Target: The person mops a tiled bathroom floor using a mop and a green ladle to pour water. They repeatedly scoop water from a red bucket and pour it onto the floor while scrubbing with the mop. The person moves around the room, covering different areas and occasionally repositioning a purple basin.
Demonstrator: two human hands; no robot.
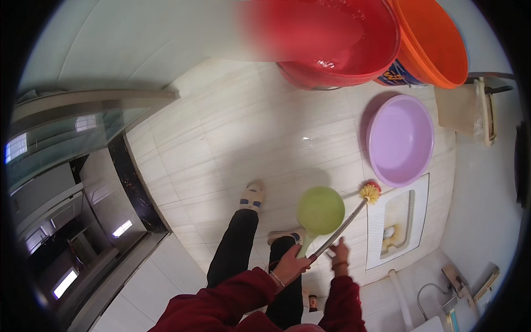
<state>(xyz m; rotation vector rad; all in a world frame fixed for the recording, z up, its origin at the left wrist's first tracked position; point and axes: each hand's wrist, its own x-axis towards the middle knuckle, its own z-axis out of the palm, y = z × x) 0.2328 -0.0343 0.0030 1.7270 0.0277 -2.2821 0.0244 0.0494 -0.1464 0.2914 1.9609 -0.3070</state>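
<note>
My left hand (290, 266) is closed round two handles at once. One belongs to a light green water dipper (321, 209), the other to a toilet brush (344, 226) with a grey stick. The brush's yellow and red bristle head (370, 191) points away from me, by the far left corner of a white squat toilet (375, 232). Brown-yellow stains show in the toilet's bowl. To the right of the brush handle is my right hand (339, 254), its fingers apart and holding nothing, slightly smeared.
A lavender basin (401, 138) stands on the tiled floor beyond the toilet. Farther off are a red bucket (337, 80) with water and an orange bucket (437, 44). A glass door (94, 119) is at left; a white pipe (399, 299) runs near the right wall.
</note>
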